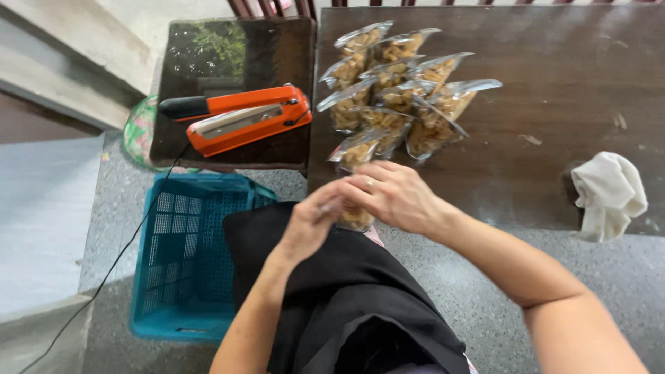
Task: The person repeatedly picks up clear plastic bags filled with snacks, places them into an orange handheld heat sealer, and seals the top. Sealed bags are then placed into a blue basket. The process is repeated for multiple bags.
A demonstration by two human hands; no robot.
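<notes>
A home snack-packing spot: orange heat sealer (242,119), filled snack bags (398,90), wooden table (568,69).

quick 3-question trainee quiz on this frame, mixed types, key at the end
1. True or false: the orange heat sealer lies inside the teal basket.
2. What do both hands, left and right, hold together?
A. white cloth
B. clear snack bag
C. power cord
3. Fill in: the white cloth lies on the dark wooden ____.

Key
1. False: it sits on a small dark table above the basket.
2. B, the snack bag; more filled bags lie piled beyond.
3. table
</notes>
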